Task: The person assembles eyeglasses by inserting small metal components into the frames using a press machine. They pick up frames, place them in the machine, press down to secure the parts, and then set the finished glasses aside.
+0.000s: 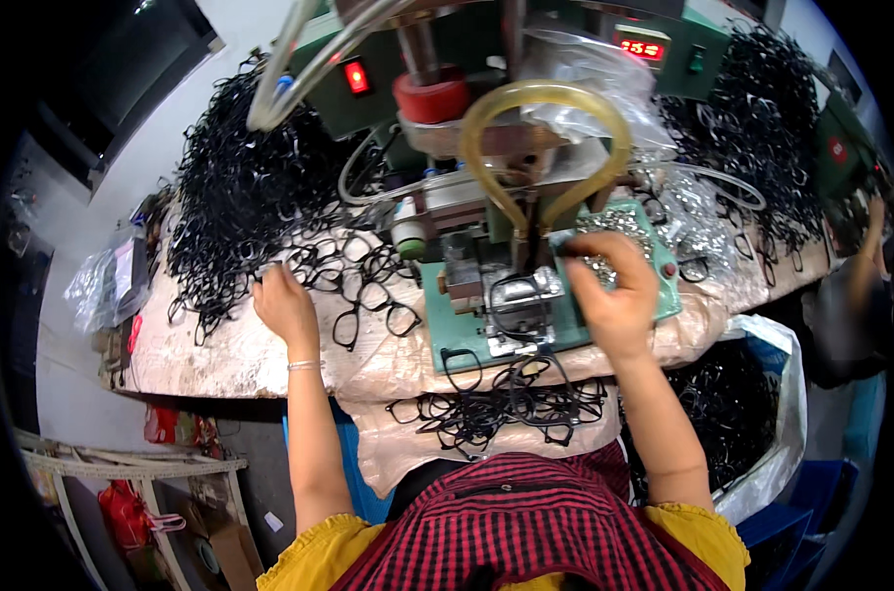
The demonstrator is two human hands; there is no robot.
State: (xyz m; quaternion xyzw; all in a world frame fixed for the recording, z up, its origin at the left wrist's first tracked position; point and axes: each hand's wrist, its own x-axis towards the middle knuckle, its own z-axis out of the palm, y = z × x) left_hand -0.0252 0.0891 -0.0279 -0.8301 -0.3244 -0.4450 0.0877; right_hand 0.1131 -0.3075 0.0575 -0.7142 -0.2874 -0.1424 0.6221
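Resting at centre left of the frame, left hand (287,307) lies palm-down, fingers loosely spread, on black eyeglass frames (360,286) strewn over the wrapped bench (220,350). Right hand (614,295), right of centre, pinches small metal parts (598,268) beside the green press machine (486,295), where 1 frame (514,313) sits clamped.

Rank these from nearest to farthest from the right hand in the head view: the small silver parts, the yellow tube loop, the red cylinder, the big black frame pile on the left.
From the right hand:
1. Small silver parts, at its fingertips.
2. Yellow tube loop, above it.
3. Red cylinder, farther up-left.
4. Big black frame pile, far left.
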